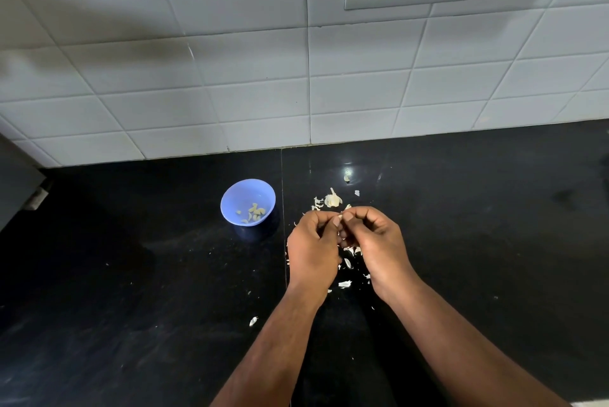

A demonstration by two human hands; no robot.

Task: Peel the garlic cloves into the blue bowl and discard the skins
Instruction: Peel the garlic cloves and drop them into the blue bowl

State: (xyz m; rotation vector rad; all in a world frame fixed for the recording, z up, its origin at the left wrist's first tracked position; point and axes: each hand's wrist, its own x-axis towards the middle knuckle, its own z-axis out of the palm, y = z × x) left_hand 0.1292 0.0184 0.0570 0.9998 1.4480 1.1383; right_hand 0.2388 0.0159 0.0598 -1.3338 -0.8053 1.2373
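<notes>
Both hands, left hand (311,243) and right hand (374,238), grip one garlic clove (342,216) between fingertips, mid-peel; next it goes into the blue bowl (247,201) at nine o'clock, skins (349,263) scattered below on the table (131,291)

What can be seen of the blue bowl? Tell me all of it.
The blue bowl is small, round and light blue, smooth like plastic. It stands upright on the black counter, left of both hands and near the tiled wall. No hand touches it. Inside, toward its near right side, lies a small heap of pale peeled garlic cloves; the rest of the inside shows bare. Its rim looks whole.
</notes>
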